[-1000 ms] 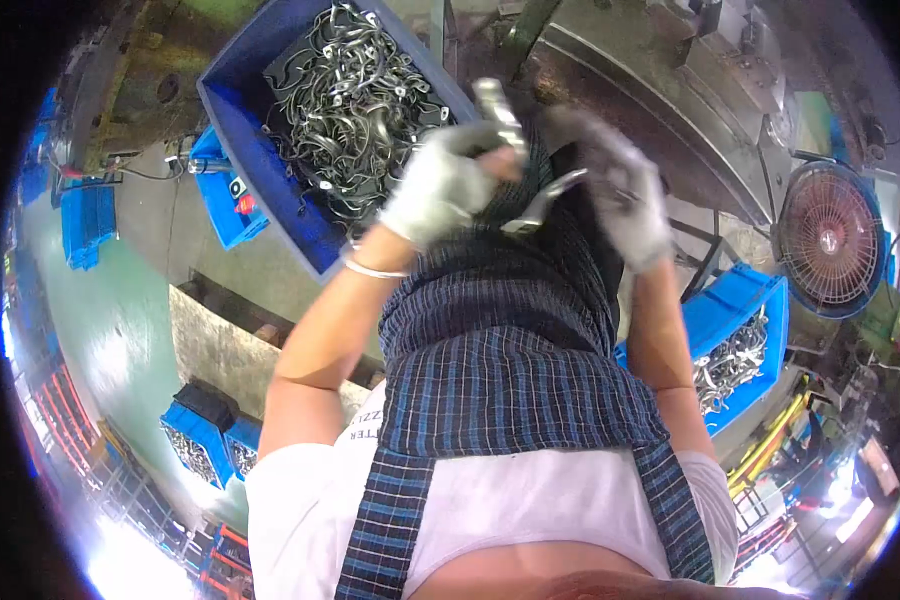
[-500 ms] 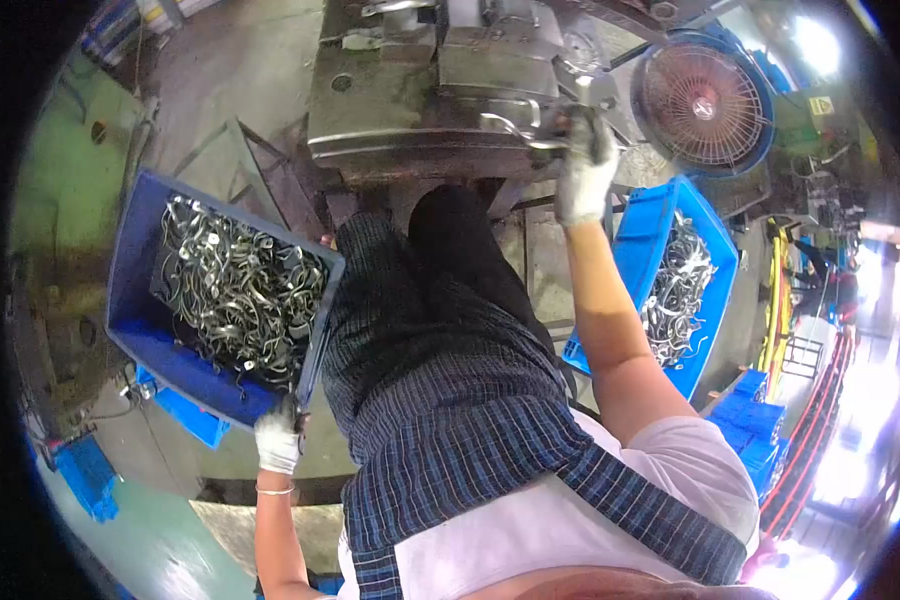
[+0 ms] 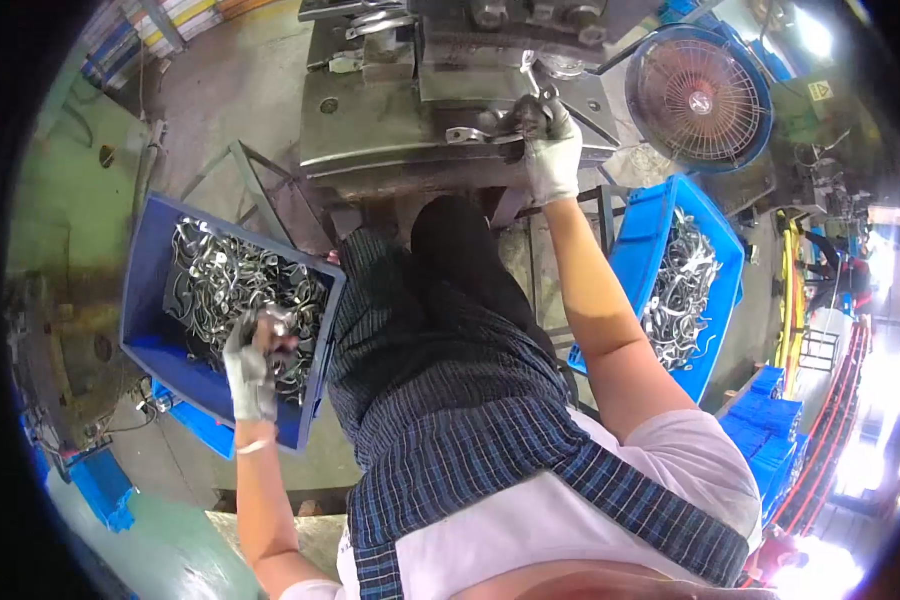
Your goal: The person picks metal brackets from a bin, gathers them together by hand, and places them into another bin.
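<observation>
My right hand (image 3: pixel 552 152), in a white glove with dark fingers, is closed on a bent metal part (image 3: pixel 467 134) at the front of the metal press bed (image 3: pixel 370 130). Another shiny metal piece (image 3: pixel 530 70) sticks up just beyond its fingers; whether the hand holds that too, I cannot make out. On the other side, my left hand (image 3: pixel 250 365), gloved the same way, is over the dark blue bin (image 3: pixel 150 330), above a heap of curved metal parts (image 3: pixel 220 270). Motion smears its fingertips, and a shiny piece lies at them.
A lighter blue bin (image 3: pixel 635 245) with similar metal parts stands to my right. Beyond it is a round fan (image 3: pixel 700 100) in a blue housing. A metal frame leg (image 3: pixel 255 185) rises beside the left bin. Blue crates (image 3: pixel 765 420) are stacked at the far right.
My left hand has moved from the dark blue bin's near edge up over the parts inside it. My right hand has shifted slightly left and farther over the press bed with the metal part.
</observation>
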`<state>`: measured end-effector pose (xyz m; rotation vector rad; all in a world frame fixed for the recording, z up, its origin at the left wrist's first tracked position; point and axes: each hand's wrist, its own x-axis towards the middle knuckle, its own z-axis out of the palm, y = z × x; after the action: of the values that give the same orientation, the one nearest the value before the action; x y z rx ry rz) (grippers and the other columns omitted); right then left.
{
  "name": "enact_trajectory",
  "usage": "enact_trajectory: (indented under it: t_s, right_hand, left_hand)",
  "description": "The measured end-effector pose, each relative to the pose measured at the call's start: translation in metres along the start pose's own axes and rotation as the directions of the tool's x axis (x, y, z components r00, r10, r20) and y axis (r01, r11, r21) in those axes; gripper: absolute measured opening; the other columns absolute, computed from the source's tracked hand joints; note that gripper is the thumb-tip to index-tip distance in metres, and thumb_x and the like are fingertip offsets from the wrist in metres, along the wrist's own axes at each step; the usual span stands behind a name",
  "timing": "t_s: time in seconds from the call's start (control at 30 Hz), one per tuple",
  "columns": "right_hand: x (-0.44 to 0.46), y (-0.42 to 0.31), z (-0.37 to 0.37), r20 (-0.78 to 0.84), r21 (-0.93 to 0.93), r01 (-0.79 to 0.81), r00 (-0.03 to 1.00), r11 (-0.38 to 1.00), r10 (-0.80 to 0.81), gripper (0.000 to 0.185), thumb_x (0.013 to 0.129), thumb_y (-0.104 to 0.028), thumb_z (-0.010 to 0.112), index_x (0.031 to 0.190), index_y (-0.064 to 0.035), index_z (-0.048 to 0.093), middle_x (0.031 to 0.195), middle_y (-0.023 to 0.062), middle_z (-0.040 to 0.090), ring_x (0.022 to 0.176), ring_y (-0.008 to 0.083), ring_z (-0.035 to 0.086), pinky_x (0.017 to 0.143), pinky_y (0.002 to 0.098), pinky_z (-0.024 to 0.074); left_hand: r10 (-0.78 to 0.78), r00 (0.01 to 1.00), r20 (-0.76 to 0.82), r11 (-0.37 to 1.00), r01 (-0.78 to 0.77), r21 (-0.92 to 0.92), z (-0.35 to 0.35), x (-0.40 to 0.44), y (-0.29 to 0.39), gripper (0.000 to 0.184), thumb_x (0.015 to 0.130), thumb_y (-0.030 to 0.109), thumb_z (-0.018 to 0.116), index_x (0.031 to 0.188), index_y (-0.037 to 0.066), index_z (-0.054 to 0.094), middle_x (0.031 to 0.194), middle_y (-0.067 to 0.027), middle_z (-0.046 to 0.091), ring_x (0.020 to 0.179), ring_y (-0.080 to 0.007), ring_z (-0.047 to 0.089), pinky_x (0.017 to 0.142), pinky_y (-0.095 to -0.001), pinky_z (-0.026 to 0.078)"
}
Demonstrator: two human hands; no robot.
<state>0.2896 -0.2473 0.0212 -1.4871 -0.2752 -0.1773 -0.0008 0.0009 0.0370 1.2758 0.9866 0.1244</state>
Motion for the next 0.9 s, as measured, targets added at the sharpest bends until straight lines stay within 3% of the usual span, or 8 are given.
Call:
enact_trajectory:
  t_s: [0.2, 0.37, 0.43, 0.47, 0.53, 0.7, 0.77, 0.9]
  right_hand:
    - [-0.019, -0.033, -0.004, 0.211, -0.767, 0.355, 0.926, 0.535, -0.313, 0.035, 0.066, 0.009, 0.05, 0.099, -0.001, 0.056, 0.093, 0.0073, 0.06, 0.078, 0.017, 0.057, 0.068, 0.028, 0.0459]
    - [-0.066, -0.062, 0.008, 0.669, 0.131, -0.396, 0.712, 0.909, 0.214, 0.049, 0.064, 0.007, 0.046, 0.113, 0.0005, 0.046, 0.107, 0.0148, 0.055, 0.079, 0.0199, 0.059, 0.068, 0.0306, 0.0475]
    - [-0.09, -0.054, 0.03, 0.661, -0.158, -0.373, 0.647, 0.914, 0.379, 0.058, 0.059, 0.013, 0.039, 0.116, 0.0021, 0.045, 0.106, 0.0159, 0.054, 0.08, 0.0175, 0.057, 0.072, 0.0291, 0.046]
    - [-0.097, -0.041, 0.042, 0.791, -0.383, 0.356, 0.602, 0.852, 0.104, 0.059, 0.058, 0.014, 0.037, 0.114, 0.0022, 0.047, 0.104, 0.0139, 0.055, 0.081, 0.0157, 0.057, 0.073, 0.0259, 0.0443]
    - [-0.118, -0.035, 0.06, 0.775, -0.345, -0.143, 0.514, 0.928, 0.367, 0.054, 0.058, 0.014, 0.043, 0.11, 0.0018, 0.05, 0.097, 0.0114, 0.058, 0.088, 0.0139, 0.054, 0.076, 0.0248, 0.0423]
    - [-0.104, -0.022, 0.022, 0.607, -0.194, 0.018, 0.788, 0.981, 0.106, 0.021, 0.084, -0.014, 0.051, 0.099, 0.0004, 0.05, 0.085, 0.0073, 0.057, 0.074, 0.0144, 0.055, 0.066, 0.0274, 0.0469]
    - [-0.088, -0.041, 0.014, 0.398, -0.071, -0.142, 0.903, 0.987, 0.159, 0.02, 0.085, -0.02, 0.047, 0.09, -0.0011, 0.048, 0.081, 0.0101, 0.056, 0.072, 0.0165, 0.056, 0.062, 0.03, 0.049]
    - [-0.049, -0.035, -0.01, -0.035, -0.341, 0.131, 0.988, 0.931, -0.152, 0.015, 0.074, -0.003, 0.046, 0.087, -0.0002, 0.054, 0.082, 0.0108, 0.057, 0.072, 0.0202, 0.056, 0.069, 0.0338, 0.047]
  left_hand:
    - [-0.104, 0.986, 0.132, 0.934, 0.143, -0.328, 0.036, 0.018, -0.028, 0.023, 0.084, 0.018, 0.047, 0.101, 0.002, 0.052, 0.089, -0.006, 0.054, 0.082, -0.0106, 0.05, 0.07, -0.0235, 0.043]
    - [0.08, 0.983, 0.165, 0.871, 0.012, -0.492, 0.079, 0.01, -0.029, 0.022, 0.084, 0.028, 0.049, 0.084, 0.006, 0.056, 0.072, -0.0017, 0.056, 0.057, -0.0099, 0.051, 0.048, -0.0211, 0.039]
    - [0.115, 0.963, 0.244, 0.826, 0.044, -0.563, 0.093, 0.007, -0.01, 0.018, 0.083, 0.022, 0.052, 0.086, 0.005, 0.056, 0.069, -0.0011, 0.055, 0.054, -0.0098, 0.05, 0.047, -0.02, 0.038]
    - [0.145, 0.946, 0.289, 0.765, 0.078, -0.639, 0.1, 0.006, -0.006, 0.017, 0.082, 0.019, 0.054, 0.089, 0.003, 0.056, 0.067, -0.0002, 0.054, 0.052, -0.0101, 0.048, 0.048, -0.0199, 0.039]
    - [0.225, 0.925, 0.306, 0.797, 0.006, -0.605, 0.1, 0.011, -0.002, 0.021, 0.082, 0.018, 0.054, 0.093, 0.0, 0.057, 0.068, -0.0017, 0.056, 0.055, -0.011, 0.051, 0.049, -0.0208, 0.041]
    - [0.222, 0.953, 0.206, 0.975, -0.216, -0.055, 0.016, 0.055, -0.058, 0.035, 0.081, 0.019, 0.055, 0.111, 0.001, 0.05, 0.09, -0.0101, 0.062, 0.064, -0.0137, 0.056, 0.064, -0.023, 0.045]
    - [0.163, 0.964, -0.21, 0.768, 0.009, 0.64, -0.038, 0.098, -0.105, 0.053, 0.078, 0.033, 0.054, 0.115, -0.002, 0.043, 0.091, -0.0207, 0.06, 0.081, -0.028, 0.06, 0.068, -0.0334, 0.047]
    - [0.042, 0.833, -0.551, 0.622, 0.41, 0.667, -0.055, 0.132, -0.159, 0.083, 0.071, 0.05, 0.056, 0.124, -0.007, 0.025, 0.097, -0.0256, 0.056, 0.09, -0.0372, 0.056, 0.076, -0.0413, 0.045]
